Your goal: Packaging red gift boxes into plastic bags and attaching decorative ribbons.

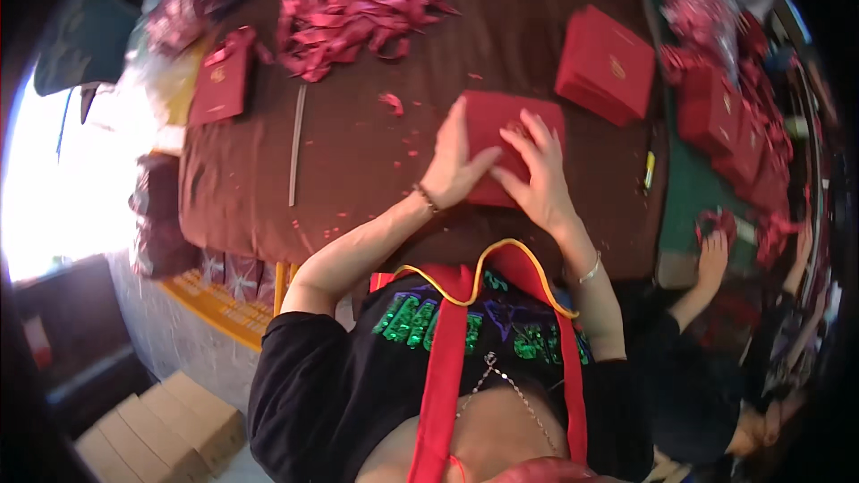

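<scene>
The red rectangular piece (492, 116) lay on the brown cloth (376, 206) between left hand (454, 164), along its left edge, grip unclear, and right hand (540, 177), open on top. Its slightly longer axis pointed away from the person.

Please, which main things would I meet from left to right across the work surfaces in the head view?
Flat red piece with ribbon, thin strip, red item under both hands, red stack, red boxes.

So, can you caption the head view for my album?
Left hand and right hand on a red squarish item, pink ribbons heaped beyond on brown cloth.
</scene>
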### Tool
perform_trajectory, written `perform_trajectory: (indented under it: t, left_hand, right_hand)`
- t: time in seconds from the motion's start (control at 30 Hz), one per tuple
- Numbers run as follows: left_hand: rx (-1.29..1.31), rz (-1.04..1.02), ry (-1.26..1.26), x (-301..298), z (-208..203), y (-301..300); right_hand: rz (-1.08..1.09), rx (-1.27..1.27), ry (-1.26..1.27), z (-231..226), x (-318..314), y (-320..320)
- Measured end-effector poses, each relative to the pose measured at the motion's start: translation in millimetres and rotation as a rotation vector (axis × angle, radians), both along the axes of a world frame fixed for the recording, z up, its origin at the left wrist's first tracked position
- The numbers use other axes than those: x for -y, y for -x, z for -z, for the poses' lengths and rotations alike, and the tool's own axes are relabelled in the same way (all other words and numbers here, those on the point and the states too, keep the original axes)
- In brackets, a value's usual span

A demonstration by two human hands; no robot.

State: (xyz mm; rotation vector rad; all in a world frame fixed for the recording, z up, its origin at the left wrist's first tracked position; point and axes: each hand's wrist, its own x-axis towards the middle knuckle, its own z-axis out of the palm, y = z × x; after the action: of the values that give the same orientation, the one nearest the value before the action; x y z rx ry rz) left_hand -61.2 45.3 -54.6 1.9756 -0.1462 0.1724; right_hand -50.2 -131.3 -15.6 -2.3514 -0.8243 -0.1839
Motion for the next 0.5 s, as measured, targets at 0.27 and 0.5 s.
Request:
perform_trajectory:
  t: [0.27, 0.5]
  left_hand:
    - [-0.207, -0.047, 0.360, 0, -9, 21]
    - [-0.175, -0.137, 0.411, -11, -7, 39]
  right_hand:
    - [0.385, -0.617, -0.710, 20, 14, 21]
    - [0.266, -0.741, -0.862, 9, 7, 23]
